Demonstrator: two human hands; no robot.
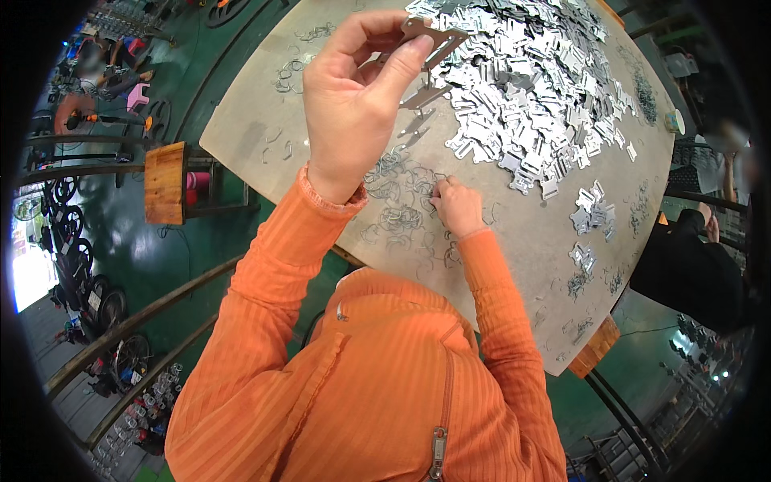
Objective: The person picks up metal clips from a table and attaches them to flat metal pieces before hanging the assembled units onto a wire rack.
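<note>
Head view — left hand (353, 100) pinched a slanted metal plate (439, 34) toward the counter's (514, 269) far edge; right hand (459, 207), nearer the near-edge wire clips (400, 217), had curled fingers — couldn't tell if holding any.

1 head-worn fisheye looks down on the table (540, 245) from close above.

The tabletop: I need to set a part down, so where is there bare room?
Bare tabletop: between the right sleeve and small plate piles; narrowly, between the right hand and the big plate heap. Crowded: the heap itself, and the wire clips left of that hand.
</note>
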